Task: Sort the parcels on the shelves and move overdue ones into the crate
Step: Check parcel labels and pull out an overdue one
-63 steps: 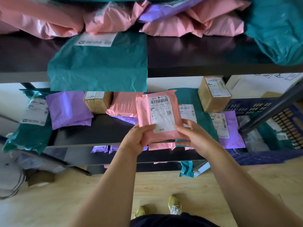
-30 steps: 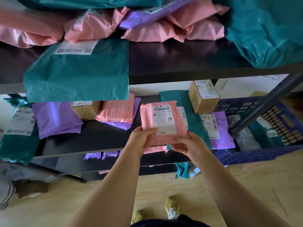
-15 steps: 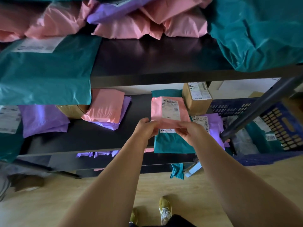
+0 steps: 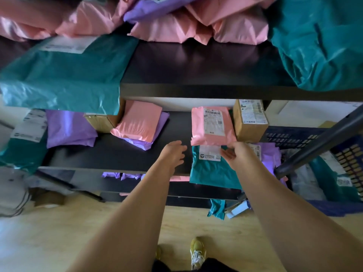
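Note:
A pink parcel [image 4: 213,125] with a white barcode label lies flat on the middle shelf [image 4: 121,154], resting on a teal parcel [image 4: 211,171] that overhangs the shelf's front edge. My left hand [image 4: 173,154] hovers just left of the pink parcel, fingers apart and holding nothing. My right hand [image 4: 238,155] is at the parcel's lower right corner, fingers loosely spread, palm turned toward it. The blue crate [image 4: 294,135] stands on the floor to the right, behind a dark slanted shelf post [image 4: 318,143].
A cardboard box [image 4: 250,119] stands right of the pink parcel, with a purple parcel [image 4: 268,154] in front. More pink, purple and teal parcels fill the top shelf [image 4: 196,75] and the middle shelf's left side. The crate holds teal and white parcels.
Both hands carried the pink parcel forward and to the right and laid it on the teal parcel on the middle shelf. My left hand has let go and drawn back.

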Demonstrator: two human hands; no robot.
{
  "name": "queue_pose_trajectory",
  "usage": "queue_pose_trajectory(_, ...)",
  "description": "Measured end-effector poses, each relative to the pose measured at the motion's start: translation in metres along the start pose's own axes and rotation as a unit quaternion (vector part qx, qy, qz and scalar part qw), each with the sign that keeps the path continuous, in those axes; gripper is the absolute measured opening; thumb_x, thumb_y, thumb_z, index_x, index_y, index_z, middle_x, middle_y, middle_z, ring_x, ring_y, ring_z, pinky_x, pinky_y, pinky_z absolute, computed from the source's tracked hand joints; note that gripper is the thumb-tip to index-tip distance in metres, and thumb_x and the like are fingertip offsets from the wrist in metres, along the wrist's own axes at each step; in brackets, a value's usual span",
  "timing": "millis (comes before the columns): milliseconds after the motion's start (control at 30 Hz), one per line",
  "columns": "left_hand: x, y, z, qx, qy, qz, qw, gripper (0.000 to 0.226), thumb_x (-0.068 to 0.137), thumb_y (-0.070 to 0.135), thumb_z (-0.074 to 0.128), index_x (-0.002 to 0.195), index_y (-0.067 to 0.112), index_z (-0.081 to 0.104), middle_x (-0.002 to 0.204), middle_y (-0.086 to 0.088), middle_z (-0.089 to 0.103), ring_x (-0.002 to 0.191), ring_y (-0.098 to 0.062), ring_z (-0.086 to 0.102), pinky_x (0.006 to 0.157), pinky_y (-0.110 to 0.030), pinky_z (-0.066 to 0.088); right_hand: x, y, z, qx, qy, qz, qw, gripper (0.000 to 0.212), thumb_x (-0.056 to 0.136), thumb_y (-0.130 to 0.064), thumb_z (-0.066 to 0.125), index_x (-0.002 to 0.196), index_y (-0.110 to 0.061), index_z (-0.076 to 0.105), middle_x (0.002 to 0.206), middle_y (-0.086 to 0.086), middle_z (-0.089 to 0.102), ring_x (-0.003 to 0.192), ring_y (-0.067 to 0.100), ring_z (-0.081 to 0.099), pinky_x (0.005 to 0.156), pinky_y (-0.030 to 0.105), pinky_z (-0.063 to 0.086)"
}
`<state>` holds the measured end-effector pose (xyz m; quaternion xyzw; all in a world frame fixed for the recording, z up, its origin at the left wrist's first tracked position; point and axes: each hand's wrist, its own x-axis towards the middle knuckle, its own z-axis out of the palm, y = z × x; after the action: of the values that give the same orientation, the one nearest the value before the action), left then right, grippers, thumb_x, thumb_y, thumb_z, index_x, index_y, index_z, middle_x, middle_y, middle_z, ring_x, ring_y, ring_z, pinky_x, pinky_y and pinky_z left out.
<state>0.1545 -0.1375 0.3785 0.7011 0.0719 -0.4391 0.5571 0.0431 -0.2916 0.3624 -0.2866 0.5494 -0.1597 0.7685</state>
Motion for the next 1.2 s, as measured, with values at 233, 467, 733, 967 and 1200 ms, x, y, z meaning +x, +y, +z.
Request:
queue_pose_trajectory(233,0.004,-0.001,-0.062,0.001,0.063,0.040,0.997,0.023,0.098,0.004,0.047,0.083,0.021,0.053,0.082,-0.002,0.050,0.067,-0.016,0.047,0.064,-0.028,0.045,0.004,0.010,0.030,-0.049,0.092,0.007,0.994,0.011,0.101,-0.009,0.044,0.108,-0.004,0.050,0.081,0.014,0.055,0.057,0.021,0.059,0.043,0.025,0.054)
queue_pose_trajectory(467,0.009,0.014,-0.143,0.163,0.150,0.102,0.970,0.043,0.091,0.008,0.051,0.132,0.015,0.057,0.120,-0.015,0.064,0.096,-0.030,0.061,0.088,-0.034,0.052,-0.036,0.052,0.109,-0.149,0.001,-0.026,0.989,0.006,0.097,0.000,0.051,0.100,-0.002,0.056,0.080,0.011,0.059,0.066,0.022,0.060,0.076,0.036,0.055)
queue_pose_trajectory(733,0.035,0.031,-0.214,0.297,0.117,0.136,0.938,0.054,0.096,0.008,0.048,0.148,0.016,0.038,0.144,-0.012,0.048,0.126,-0.030,0.051,0.098,-0.030,0.042,-0.059,0.101,0.197,-0.307,-0.063,-0.096,0.945,0.035,0.097,-0.004,0.052,0.132,-0.008,0.054,0.126,0.018,0.059,0.118,0.034,0.057,0.098,0.041,0.050)
queue_pose_trajectory(967,0.053,0.032,-0.216,0.271,0.068,0.114,0.953,0.058,0.098,0.010,0.047,0.152,0.012,0.026,0.148,-0.014,0.042,0.131,-0.032,0.047,0.108,-0.041,0.041,-0.037,0.107,0.224,-0.444,-0.038,-0.158,0.881,0.035,0.096,-0.011,0.050,0.130,-0.012,0.058,0.118,0.014,0.062,0.097,0.026,0.057,0.092,0.040,0.051)
queue_pose_trajectory(1200,0.064,0.032,-0.212,0.240,0.065,0.101,0.963,0.049,0.097,0.009,0.049,0.145,0.009,0.040,0.115,-0.003,0.046,0.100,-0.018,0.044,0.086,-0.030,0.040,-0.025,0.112,0.239,-0.466,-0.019,-0.170,0.868,0.041,0.093,-0.015,0.055,0.134,-0.015,0.056,0.125,0.011,0.062,0.107,0.028,0.061,0.093,0.037,0.052)
